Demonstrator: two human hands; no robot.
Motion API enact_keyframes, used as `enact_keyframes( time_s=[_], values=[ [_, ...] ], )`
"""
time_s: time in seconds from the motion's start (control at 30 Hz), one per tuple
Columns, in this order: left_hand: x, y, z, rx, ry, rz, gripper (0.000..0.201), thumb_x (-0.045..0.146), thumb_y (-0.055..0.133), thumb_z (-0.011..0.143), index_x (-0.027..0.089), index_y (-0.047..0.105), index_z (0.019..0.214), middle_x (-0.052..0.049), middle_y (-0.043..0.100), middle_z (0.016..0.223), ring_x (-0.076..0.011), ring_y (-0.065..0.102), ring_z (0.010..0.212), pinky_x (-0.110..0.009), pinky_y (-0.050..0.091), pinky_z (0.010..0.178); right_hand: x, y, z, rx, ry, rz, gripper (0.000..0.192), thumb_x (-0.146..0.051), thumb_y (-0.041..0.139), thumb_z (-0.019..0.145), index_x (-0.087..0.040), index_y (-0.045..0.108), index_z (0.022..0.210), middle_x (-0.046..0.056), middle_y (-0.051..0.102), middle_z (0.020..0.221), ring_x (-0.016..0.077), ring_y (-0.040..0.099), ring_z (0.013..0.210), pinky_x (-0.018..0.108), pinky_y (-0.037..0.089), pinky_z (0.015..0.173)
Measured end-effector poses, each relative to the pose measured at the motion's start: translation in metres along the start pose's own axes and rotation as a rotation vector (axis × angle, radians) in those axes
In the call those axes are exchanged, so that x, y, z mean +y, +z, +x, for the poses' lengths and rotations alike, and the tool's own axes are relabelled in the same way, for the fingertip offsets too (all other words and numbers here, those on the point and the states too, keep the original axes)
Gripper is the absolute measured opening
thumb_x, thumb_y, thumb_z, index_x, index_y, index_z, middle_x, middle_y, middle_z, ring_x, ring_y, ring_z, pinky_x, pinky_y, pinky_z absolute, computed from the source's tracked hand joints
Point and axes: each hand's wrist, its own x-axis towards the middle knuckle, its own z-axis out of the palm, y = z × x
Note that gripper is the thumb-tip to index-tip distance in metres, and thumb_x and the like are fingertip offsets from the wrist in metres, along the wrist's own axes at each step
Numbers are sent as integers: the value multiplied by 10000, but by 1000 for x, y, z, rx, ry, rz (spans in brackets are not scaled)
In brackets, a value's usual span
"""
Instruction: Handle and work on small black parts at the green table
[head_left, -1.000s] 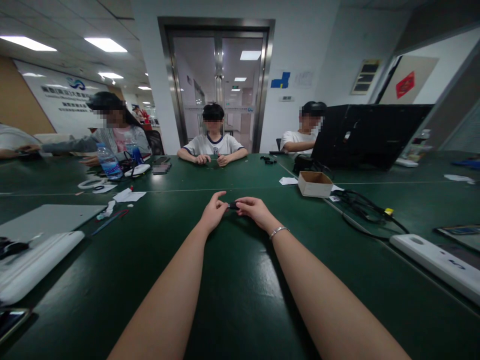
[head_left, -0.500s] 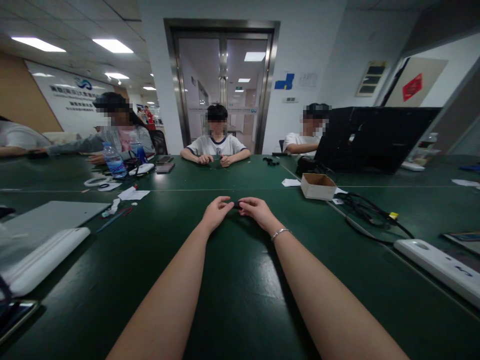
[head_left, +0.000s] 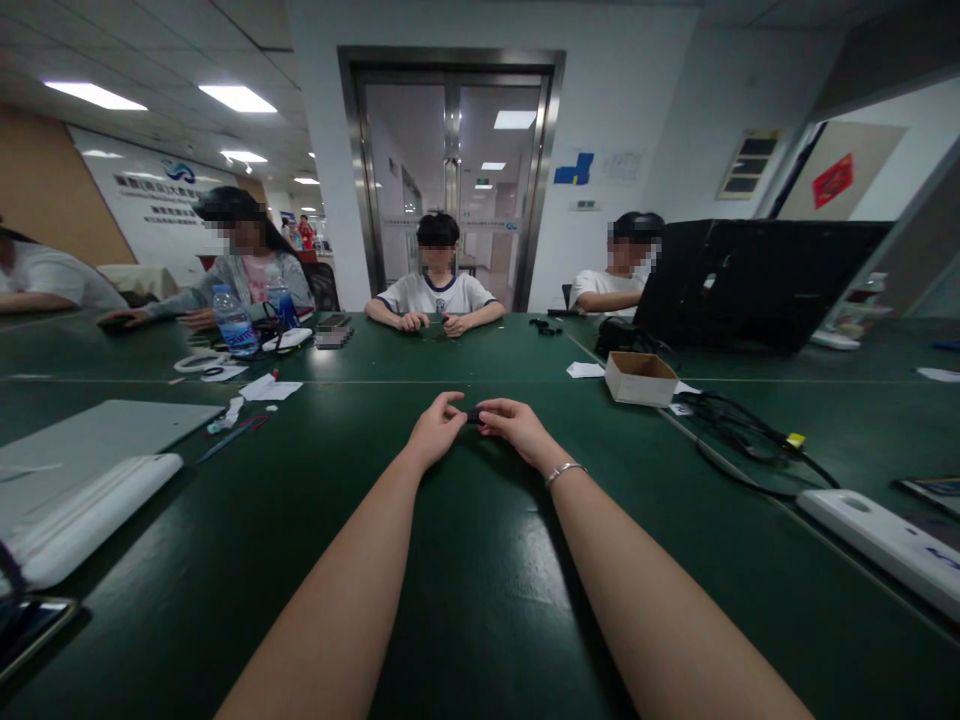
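A small black object (head_left: 472, 416) is held between both hands out over the middle of the green table (head_left: 480, 600), well away from its near edge. The left hand (head_left: 435, 430) is closed on the object's left end with thumb and forefinger pinched together; the right hand (head_left: 514, 428), with a silver bracelet (head_left: 564, 470) at its wrist, is closed on the right end in the same way. Each grip is nearly shut, with only the fingertips engaged. What the object is cannot be told, since most of it is hidden by the fingers.

A cardboard box (head_left: 640, 378) stands toward the right side of the table, with black cables (head_left: 742, 430) lying beyond it and a white power strip (head_left: 881, 545) near the right edge. A closed grey laptop (head_left: 97, 440) and a white case (head_left: 90, 515) lie at the left edge. Other people are seated along the far edge, and their hands are kept well apart from the held object.

The main risk is judged to be a slip: the object is small and is pinched only at its ends, so a twist or pull by either hand could let it spring free and be lost against the dark table. If too much force is applied, it could also be bent or snapped.
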Motion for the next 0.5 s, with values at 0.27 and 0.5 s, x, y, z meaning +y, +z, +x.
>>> enact_keyframes(
  time_s=[0.27,0.5],
  values=[
    [2,-1,-1,-10,-12,15,355,356,549,812,199,590,1129,-7,616,751,-127,544,654,-231,396,608,1,0,0,-10,-7,2,175,-81,732,742,-120,687,907,44,684,812,102,637,639,188,561,604],
    [-1,-1,1,-14,-17,-23,353,307,524,822,176,587,1143,-5,587,705,-118,519,616,-222,384,569,-1,1,0,3,-8,-1,160,-73,726,746,-126,686,892,48,683,816,108,639,639,194,568,593]
  ],
)
